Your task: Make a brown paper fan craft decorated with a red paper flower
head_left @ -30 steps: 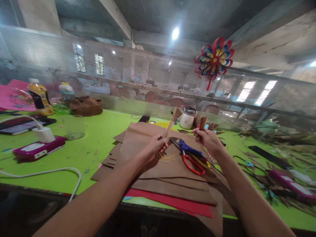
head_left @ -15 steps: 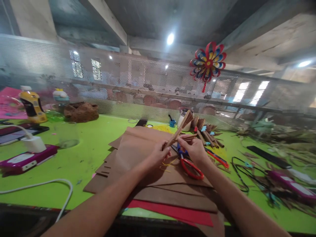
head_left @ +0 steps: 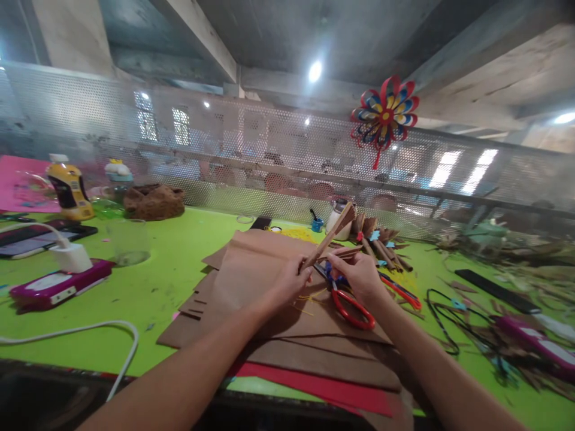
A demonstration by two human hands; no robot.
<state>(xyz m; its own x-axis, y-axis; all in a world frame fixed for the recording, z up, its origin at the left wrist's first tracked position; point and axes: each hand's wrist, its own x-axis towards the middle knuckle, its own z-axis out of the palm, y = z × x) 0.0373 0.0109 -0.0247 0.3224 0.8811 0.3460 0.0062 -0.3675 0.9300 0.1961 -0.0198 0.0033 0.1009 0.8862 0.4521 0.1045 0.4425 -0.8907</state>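
Head view: your left hand [head_left: 290, 280] grips a flared brown stem [head_left: 331, 232] rising past its fingers; your right hand [head_left: 362, 276] pinches a second brown piece [head_left: 349, 252]. Beyond the right hand, similar stems [head_left: 380, 242] appear finished; these two look unjoined. Your fingers hide their lower ends and partly cover scissors [head_left: 354, 312].

We look through one head-worn camera from just behind the near edge of the green tabletop [head_left: 166, 293], facing forward and shallowly down. The left hand [head_left: 291, 280] and right hand [head_left: 358, 276] appear close, just below mid-frame; beyond them our wide view takes in the perforated metal screen [head_left: 197, 158] and, overhead, the concrete ceiling [head_left: 274, 33].
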